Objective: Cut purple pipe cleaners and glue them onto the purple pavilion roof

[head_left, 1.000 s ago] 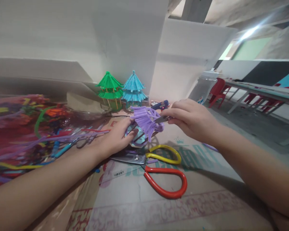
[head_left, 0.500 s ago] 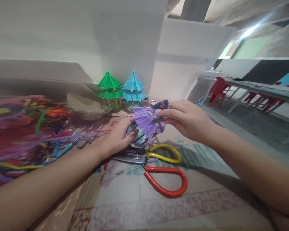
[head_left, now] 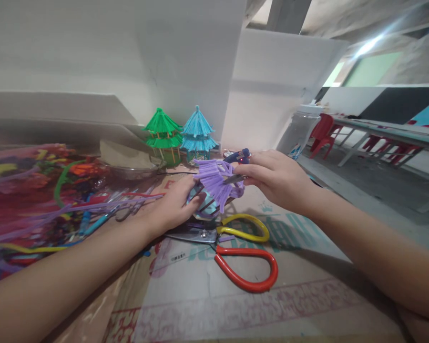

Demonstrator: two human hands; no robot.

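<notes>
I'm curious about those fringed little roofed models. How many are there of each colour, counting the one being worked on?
Green model: 1
Light blue model: 1
Purple model, held by the left hand: 1
Total: 3

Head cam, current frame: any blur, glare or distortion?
Head view: streaky glare from the light at upper right; craft pile at left smeared, scissors and purple fringed piece clearer; shadow under the right arm crosses the cardboard; far table looks stretched toward the edge, likely wide-angle.
</notes>
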